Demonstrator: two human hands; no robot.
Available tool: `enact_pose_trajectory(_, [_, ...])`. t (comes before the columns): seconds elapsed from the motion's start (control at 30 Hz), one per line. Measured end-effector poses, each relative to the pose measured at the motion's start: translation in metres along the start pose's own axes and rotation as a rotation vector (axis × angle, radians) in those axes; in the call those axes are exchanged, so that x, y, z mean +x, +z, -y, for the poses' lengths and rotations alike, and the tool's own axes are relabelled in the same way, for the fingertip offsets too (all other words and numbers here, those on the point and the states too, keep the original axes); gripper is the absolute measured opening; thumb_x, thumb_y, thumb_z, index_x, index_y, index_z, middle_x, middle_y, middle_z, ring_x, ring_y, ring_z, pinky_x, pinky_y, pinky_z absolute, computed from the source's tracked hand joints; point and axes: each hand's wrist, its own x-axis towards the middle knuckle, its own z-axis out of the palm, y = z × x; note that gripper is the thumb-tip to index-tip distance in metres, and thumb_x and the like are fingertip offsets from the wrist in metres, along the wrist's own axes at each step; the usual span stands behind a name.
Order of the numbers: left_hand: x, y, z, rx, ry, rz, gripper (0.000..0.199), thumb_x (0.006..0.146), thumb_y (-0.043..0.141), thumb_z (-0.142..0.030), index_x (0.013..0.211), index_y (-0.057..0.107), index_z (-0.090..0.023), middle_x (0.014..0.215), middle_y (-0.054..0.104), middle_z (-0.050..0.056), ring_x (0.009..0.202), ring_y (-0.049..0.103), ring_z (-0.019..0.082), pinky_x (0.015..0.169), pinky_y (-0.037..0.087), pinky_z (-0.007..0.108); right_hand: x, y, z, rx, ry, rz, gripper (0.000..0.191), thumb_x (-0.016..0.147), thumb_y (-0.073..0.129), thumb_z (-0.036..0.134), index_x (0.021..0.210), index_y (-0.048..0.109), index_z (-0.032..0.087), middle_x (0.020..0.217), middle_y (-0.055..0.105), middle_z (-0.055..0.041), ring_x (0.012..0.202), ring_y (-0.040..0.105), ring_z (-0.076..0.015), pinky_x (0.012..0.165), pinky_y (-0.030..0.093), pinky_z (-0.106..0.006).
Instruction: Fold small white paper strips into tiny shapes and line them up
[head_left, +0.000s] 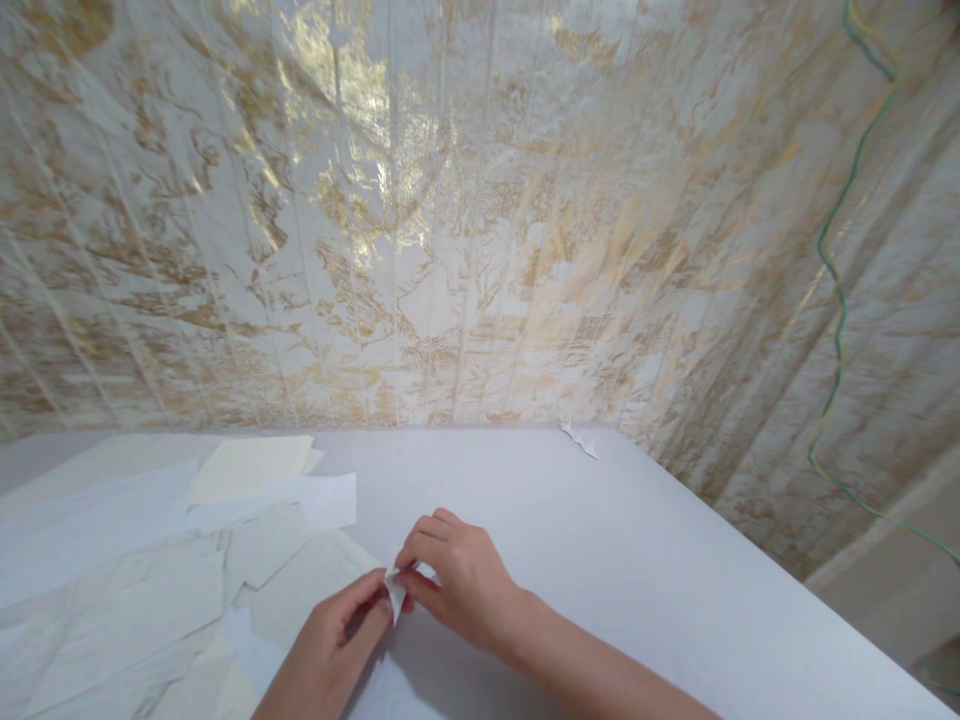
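A small piece of folded white paper (394,600) is held between both hands above the white table, with one pointed end hanging down. My left hand (341,630) pinches it from the left side, thumb and fingers closed on its edge. From the upper right, my right hand (457,570) grips the top of the same piece between thumb and fingertips. Part of the paper is hidden behind the fingers. Toward the table's back edge lies a small folded white paper shape (579,440) with pointed ends.
Many loose white and cream paper sheets (150,600) overlap across the left of the table (637,560). A wall covering with a gold pattern (465,230) rises directly behind it. On the right hangs a green and yellow twisted wire (838,300) beyond the table's slanting edge.
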Motion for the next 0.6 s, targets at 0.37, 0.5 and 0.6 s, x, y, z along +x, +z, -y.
enact_pose_trajectory(0.37, [0.001,-0.003,0.006,0.158,-0.092,0.032,0.041,0.086,0.047,-0.054,0.102,0.07,-0.024,0.089,0.075,0.003,0.09,0.07,0.024,0.086,0.051,0.033,-0.058,-0.127,-0.142,-0.386,0.282,0.195,0.01,0.091,0.066,0.012,0.084,0.07,0.018,0.094,0.068,-0.0069,0.095,0.061,-0.0195,0.083,0.047,-0.028])
enact_pose_trajectory(0.5, [0.004,0.0,0.014,0.165,-0.068,0.031,0.036,0.086,0.051,-0.053,0.099,0.072,-0.026,0.088,0.076,0.001,0.088,0.071,0.022,0.085,0.053,0.03,-0.109,-0.182,-0.214,-0.546,0.516,0.201,0.012,0.091,0.062,0.009,0.085,0.07,0.013,0.096,0.068,-0.0125,0.099,0.063,-0.0238,0.086,0.05,-0.035])
enact_pose_trajectory(0.6, [0.005,0.002,0.021,0.184,-0.078,0.011,0.036,0.085,0.052,-0.053,0.099,0.073,-0.027,0.088,0.077,0.0,0.089,0.072,0.023,0.086,0.053,0.03,-0.128,-0.192,-0.248,-0.603,0.633,0.232,0.014,0.097,0.061,0.024,0.106,0.066,0.016,0.112,0.066,-0.0078,0.1,0.064,-0.0213,0.086,0.055,-0.04])
